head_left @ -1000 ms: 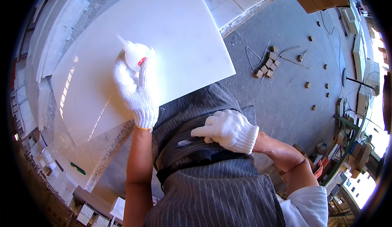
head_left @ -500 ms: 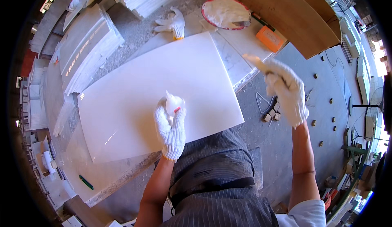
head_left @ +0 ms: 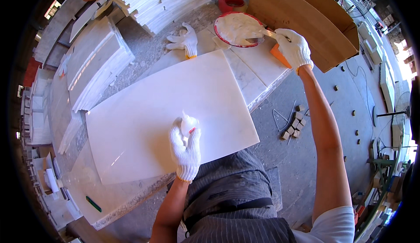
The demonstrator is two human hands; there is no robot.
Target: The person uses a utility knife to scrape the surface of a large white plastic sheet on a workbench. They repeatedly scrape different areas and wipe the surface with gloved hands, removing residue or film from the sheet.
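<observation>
A large white stone slab lies flat on the workbench in front of me. My left hand, in a white knit glove, rests on the slab's near part and grips a small white squeeze bottle with a red mark. My right hand, also gloved, is stretched far forward and holds a putty knife whose blade lies over a red-rimmed bowl filled with white paste.
A spare white glove lies beyond the slab. Stacks of white stone strips fill the back, more slabs the left. A large cardboard box stands at the right, an orange tool beside it. Small blocks lie on the floor.
My right hand has gone from my waist out to the bowl with the putty knife. My view has tilted up, showing the bench's far side. The left hand stays on the bottle.
</observation>
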